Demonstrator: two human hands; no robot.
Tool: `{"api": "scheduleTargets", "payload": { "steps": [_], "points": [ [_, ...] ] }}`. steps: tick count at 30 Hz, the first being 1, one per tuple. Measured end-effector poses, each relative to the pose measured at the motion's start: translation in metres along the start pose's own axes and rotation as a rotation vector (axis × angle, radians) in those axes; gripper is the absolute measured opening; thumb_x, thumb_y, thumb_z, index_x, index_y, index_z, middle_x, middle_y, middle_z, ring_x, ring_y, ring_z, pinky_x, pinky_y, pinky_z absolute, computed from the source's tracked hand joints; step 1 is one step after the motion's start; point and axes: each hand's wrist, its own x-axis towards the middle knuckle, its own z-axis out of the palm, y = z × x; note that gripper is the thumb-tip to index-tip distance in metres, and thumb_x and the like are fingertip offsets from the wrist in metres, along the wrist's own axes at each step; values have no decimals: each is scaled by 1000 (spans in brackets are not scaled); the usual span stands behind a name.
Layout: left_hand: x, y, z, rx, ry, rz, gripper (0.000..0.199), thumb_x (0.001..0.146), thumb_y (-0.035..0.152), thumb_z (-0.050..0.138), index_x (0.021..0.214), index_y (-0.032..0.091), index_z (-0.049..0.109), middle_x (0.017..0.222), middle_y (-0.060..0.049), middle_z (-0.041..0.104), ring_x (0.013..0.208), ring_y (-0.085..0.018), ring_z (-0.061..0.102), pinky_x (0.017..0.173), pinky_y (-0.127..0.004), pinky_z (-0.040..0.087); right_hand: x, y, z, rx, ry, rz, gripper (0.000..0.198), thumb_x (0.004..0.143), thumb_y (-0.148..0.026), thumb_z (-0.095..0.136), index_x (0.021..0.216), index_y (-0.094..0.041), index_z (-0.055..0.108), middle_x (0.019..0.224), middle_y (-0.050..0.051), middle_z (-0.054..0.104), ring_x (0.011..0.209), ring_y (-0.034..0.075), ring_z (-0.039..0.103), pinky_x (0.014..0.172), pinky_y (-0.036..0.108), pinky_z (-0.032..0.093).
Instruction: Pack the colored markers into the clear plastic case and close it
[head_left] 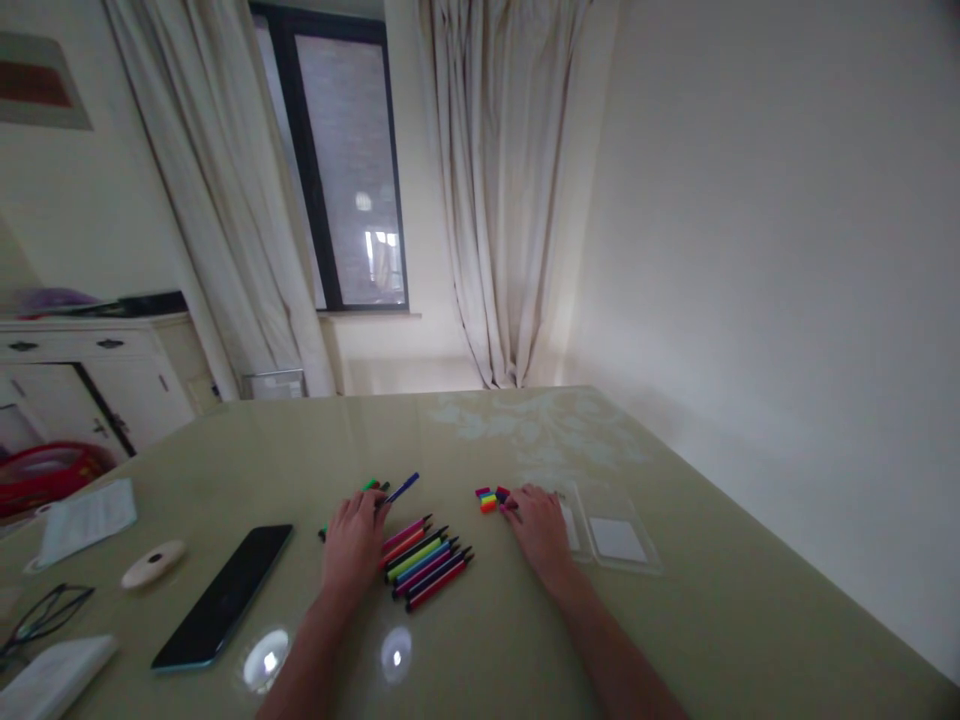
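Mid-tabletop (720,630), the left hand (352,540) seems to pinch a blue marker (406,487) beside the marker row (429,562). The right hand (541,530), its grip unclear, touches colored caps (489,504) toward the right edge. Capping seems underway; next calls for choosing a matching cap.

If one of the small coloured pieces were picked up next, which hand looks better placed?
Probably the right hand: its fingertips are right at the small coloured pieces. The left hand is farther off, beside the row of pens, and appears to hold a blue pen.
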Motion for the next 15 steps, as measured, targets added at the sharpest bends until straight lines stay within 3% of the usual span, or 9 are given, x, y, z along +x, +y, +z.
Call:
{"api": "scheduleTargets", "payload": {
  "steps": [4, 8, 11, 15],
  "points": [
    [-2, 21, 0, -64, -12, 121, 18, 101, 26, 52, 109, 23, 68, 116, -7, 72, 117, -28, 59, 96, -40, 42, -4, -10, -1, 115, 61, -83, 29, 96, -19, 60, 124, -23, 68, 118, 7, 70, 112, 25, 62, 95, 35, 42],
    [-6, 34, 1, -149, 2, 251, 12, 98, 23, 58, 104, 24, 68, 107, -4, 73, 104, -25, 61, 89, -37, 41, -9, -20, 1, 173, 104, -211, 51, 96, -19, 61, 146, -25, 51, 125, 8, 67, 113, 24, 62, 97, 37, 46],
    [-8, 38, 3, -178, 47, 330, 10, 97, 20, 60, 101, 25, 67, 102, -2, 73, 99, -23, 61, 86, -36, 39, -11, -24, 4, 172, 125, -310, 51, 97, -20, 63, 146, -27, 51, 123, 7, 68, 111, 25, 63, 97, 39, 47],
    [-10, 42, 2, -177, 102, 393, 10, 98, 19, 60, 100, 25, 67, 100, -2, 73, 97, -23, 60, 87, -37, 38, -13, -27, 7, 177, 150, -416, 29, 98, -22, 65, 126, -27, 67, 112, 6, 72, 109, 24, 63, 100, 40, 47]
  ]
}}
